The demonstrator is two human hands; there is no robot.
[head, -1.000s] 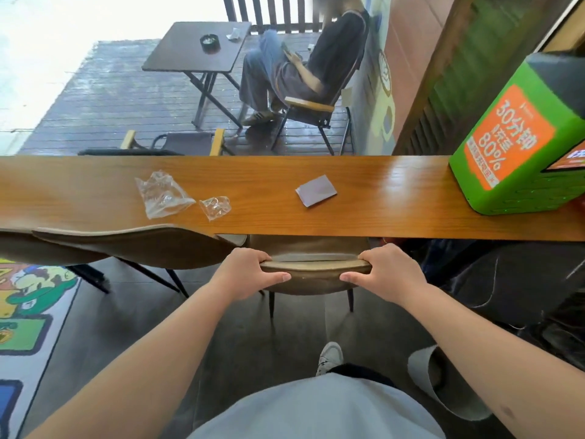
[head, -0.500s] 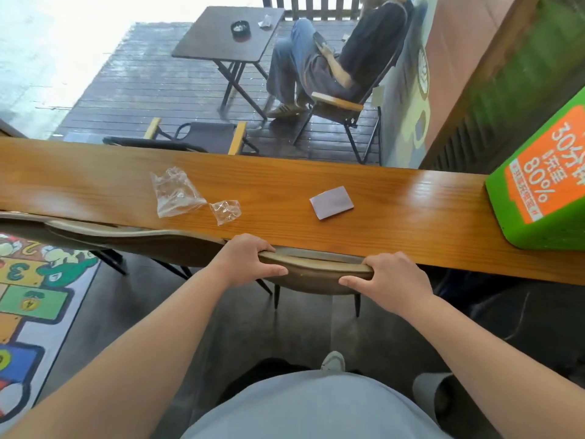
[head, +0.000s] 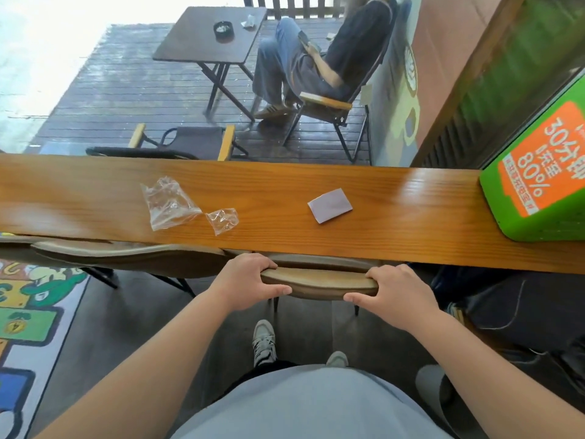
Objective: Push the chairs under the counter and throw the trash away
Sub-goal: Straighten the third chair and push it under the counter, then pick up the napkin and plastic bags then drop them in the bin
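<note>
A tan padded chair (head: 316, 282) stands in front of me, its seat hidden beneath the long wooden counter (head: 411, 223). My left hand (head: 247, 282) grips the left end of its backrest and my right hand (head: 395, 296) grips the right end. A second chair (head: 126, 258) of the same kind sits to the left, its backrest at the counter's front edge. On the counter lie a large clear plastic wrapper (head: 167, 202), a smaller clear wrapper (head: 222, 219) beside it, and a pale purple paper slip (head: 330, 205).
A green box with an orange label (head: 538, 182) stands on the counter's right end. A colourful floor mat (head: 28, 327) lies at the left. A dark bag or clothing (head: 522, 312) fills the floor at right. Beyond the counter, a person sits on a deck beside a folding table (head: 212, 36).
The chair's backrest has moved forward until it nearly meets the counter's edge, with both hands still on it. My view has tilted down and closer, showing my shoes.
</note>
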